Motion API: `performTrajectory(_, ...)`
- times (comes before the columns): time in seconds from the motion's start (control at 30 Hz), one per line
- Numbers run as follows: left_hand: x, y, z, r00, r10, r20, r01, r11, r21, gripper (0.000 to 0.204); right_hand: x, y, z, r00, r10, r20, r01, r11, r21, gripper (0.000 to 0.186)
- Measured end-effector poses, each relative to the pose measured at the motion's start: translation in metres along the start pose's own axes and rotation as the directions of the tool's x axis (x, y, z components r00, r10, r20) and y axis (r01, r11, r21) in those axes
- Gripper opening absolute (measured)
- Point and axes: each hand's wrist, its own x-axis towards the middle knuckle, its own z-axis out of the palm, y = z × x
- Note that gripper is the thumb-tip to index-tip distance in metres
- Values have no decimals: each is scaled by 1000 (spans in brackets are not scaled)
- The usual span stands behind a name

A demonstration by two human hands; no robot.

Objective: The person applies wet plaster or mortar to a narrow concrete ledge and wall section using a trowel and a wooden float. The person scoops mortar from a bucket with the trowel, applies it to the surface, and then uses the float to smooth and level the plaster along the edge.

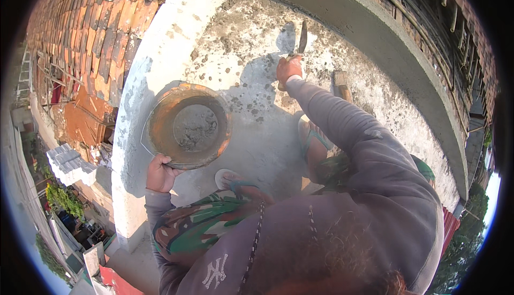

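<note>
My left hand is at the near left rim of a worn, orange-stained bucket, its fingers closed over the edge. Grey mortar lies in the bottom of this bucket, which stands upright on the concrete. Reaching far ahead, my right hand is closed around the handle of a trowel. The trowel's dark blade points away from me and its shadow falls just to the left. Most of the handle is hidden in my fist.
A wooden-handled tool lies right of my right forearm. The mottled concrete slab is bounded by a pale low edge on the left and a grey raised wall on the right. Beyond the left edge are roof tiles and lower ground.
</note>
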Motion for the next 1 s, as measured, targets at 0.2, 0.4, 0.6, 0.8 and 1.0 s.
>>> performTrajectory(0.2,-13,-8,-19,997,8,-75,-12,999,-48,43,1,-77,-18,985,-139,-103,168,907,387,56)
performTrajectory(0.4,-26,-11,-15,993,-14,-113,8,998,-54,41,117,-109,-119,991,-77,-111,103,961,257,56)
performTrajectory(0.6,-40,-23,-26,989,11,-151,-27,994,-105,40,86,-152,-96,964,-255,74,256,967,-1,59)
performTrajectory(0.8,-44,-22,-26,981,3,-192,-28,991,-128,40,-23,-166,-38,871,-394,293,412,911,1,66)
performTrajectory(1.0,-60,-33,-24,960,33,-280,-67,991,-113,39,-40,-122,4,952,-301,54,244,854,460,49)
